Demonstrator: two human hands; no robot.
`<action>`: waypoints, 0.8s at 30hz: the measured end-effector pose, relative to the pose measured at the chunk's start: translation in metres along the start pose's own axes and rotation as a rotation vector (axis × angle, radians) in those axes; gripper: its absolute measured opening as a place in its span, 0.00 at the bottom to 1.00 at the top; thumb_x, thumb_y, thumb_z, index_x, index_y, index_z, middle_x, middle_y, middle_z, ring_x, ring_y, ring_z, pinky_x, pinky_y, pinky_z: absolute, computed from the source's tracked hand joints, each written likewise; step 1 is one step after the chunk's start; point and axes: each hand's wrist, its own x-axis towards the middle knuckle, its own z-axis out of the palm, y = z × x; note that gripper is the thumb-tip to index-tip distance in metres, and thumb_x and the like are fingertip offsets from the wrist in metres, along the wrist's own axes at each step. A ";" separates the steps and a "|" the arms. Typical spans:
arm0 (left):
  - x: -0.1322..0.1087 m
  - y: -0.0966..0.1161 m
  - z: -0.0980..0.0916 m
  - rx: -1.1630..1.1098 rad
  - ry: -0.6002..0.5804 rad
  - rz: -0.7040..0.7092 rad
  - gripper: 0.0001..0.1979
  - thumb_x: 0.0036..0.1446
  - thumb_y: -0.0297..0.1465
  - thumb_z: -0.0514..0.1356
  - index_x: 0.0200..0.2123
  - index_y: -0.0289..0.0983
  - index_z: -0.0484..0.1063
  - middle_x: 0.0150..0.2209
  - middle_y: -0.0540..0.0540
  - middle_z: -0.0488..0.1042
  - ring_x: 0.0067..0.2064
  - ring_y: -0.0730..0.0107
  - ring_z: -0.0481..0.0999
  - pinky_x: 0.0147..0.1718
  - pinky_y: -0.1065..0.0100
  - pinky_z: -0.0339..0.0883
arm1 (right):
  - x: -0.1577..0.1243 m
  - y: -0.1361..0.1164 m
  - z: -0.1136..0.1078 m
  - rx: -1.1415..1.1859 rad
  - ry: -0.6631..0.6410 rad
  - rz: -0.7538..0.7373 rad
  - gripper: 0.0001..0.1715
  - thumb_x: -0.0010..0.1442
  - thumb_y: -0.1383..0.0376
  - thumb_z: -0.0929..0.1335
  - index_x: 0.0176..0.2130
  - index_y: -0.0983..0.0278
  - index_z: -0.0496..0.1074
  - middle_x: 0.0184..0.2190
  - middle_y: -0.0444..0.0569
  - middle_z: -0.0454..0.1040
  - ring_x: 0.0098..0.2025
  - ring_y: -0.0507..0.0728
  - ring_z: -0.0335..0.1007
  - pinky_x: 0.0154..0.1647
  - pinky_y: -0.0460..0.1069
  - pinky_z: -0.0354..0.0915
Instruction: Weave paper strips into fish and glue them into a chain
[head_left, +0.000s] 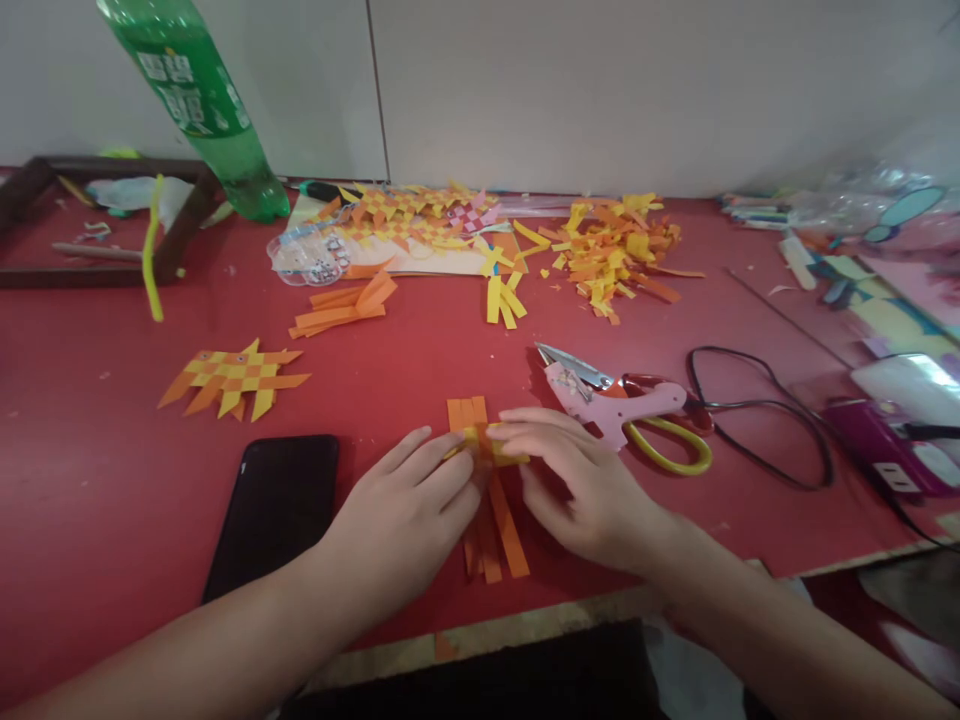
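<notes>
Orange paper strips [510,535] lie lengthwise on the red table in front of me, with a yellow paper strip [512,460] crossing them near their upper ends. The curled fingers of my left hand [412,505] press on the left side of this crossing. At its right side, my right hand [589,480] has its fingers closed on the yellow strip; the fingertips partly hide the weave. To the left lies a woven orange and yellow paper fish [236,380]. Scissors [664,450] with a yellow handle loop lie right of my right hand, partly under a pink glue gun [637,405].
A black phone [274,505] lies beside my left forearm. Behind are loose orange strips [345,305], a pile of paper scraps [619,250] and a green bottle [202,110]. A dark wooden frame [82,277] sits far left; a black cable [750,480] loops at right.
</notes>
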 end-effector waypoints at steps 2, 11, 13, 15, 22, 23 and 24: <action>-0.001 0.001 0.000 0.011 0.013 0.000 0.14 0.63 0.23 0.53 0.50 0.32 0.74 0.49 0.42 0.78 0.54 0.53 0.75 0.54 0.48 0.71 | 0.000 0.001 -0.017 -0.067 0.062 -0.013 0.20 0.57 0.75 0.63 0.48 0.59 0.68 0.45 0.49 0.78 0.52 0.60 0.73 0.55 0.59 0.69; 0.001 0.001 0.001 -0.005 0.008 -0.028 0.13 0.65 0.27 0.54 0.50 0.34 0.74 0.48 0.44 0.79 0.51 0.53 0.77 0.53 0.46 0.70 | -0.017 0.081 -0.072 -0.344 -0.116 0.202 0.24 0.51 0.75 0.61 0.46 0.58 0.70 0.45 0.51 0.75 0.48 0.64 0.72 0.50 0.60 0.69; 0.002 0.001 0.000 -0.009 0.012 -0.025 0.13 0.66 0.27 0.53 0.50 0.34 0.74 0.47 0.43 0.79 0.51 0.53 0.78 0.53 0.46 0.71 | -0.021 0.088 -0.072 -0.327 -0.171 0.197 0.25 0.49 0.73 0.62 0.47 0.59 0.70 0.46 0.52 0.73 0.49 0.63 0.72 0.49 0.60 0.69; 0.002 0.001 0.000 -0.012 0.014 -0.023 0.14 0.66 0.27 0.53 0.50 0.34 0.74 0.46 0.43 0.80 0.51 0.52 0.78 0.52 0.46 0.71 | -0.024 0.089 -0.070 -0.332 -0.175 0.206 0.26 0.49 0.72 0.62 0.48 0.59 0.71 0.46 0.52 0.73 0.49 0.63 0.72 0.49 0.59 0.69; 0.000 0.001 0.001 -0.003 0.017 -0.025 0.13 0.65 0.27 0.55 0.50 0.34 0.74 0.47 0.43 0.79 0.51 0.52 0.77 0.52 0.46 0.70 | -0.023 0.081 -0.068 -0.417 -0.142 0.159 0.23 0.49 0.73 0.62 0.44 0.59 0.72 0.37 0.50 0.75 0.40 0.62 0.74 0.40 0.56 0.69; 0.000 0.001 0.001 -0.003 0.014 -0.028 0.13 0.65 0.27 0.55 0.50 0.34 0.74 0.47 0.43 0.79 0.52 0.52 0.77 0.52 0.46 0.70 | -0.022 0.078 -0.070 -0.402 -0.138 0.155 0.24 0.49 0.74 0.62 0.44 0.59 0.72 0.37 0.50 0.76 0.39 0.61 0.74 0.40 0.56 0.69; 0.000 0.002 0.001 -0.003 0.010 -0.030 0.13 0.65 0.26 0.55 0.50 0.34 0.74 0.47 0.43 0.79 0.52 0.52 0.77 0.53 0.46 0.70 | -0.021 0.075 -0.072 -0.373 -0.136 0.162 0.25 0.48 0.74 0.62 0.45 0.59 0.71 0.38 0.50 0.77 0.39 0.61 0.75 0.39 0.55 0.69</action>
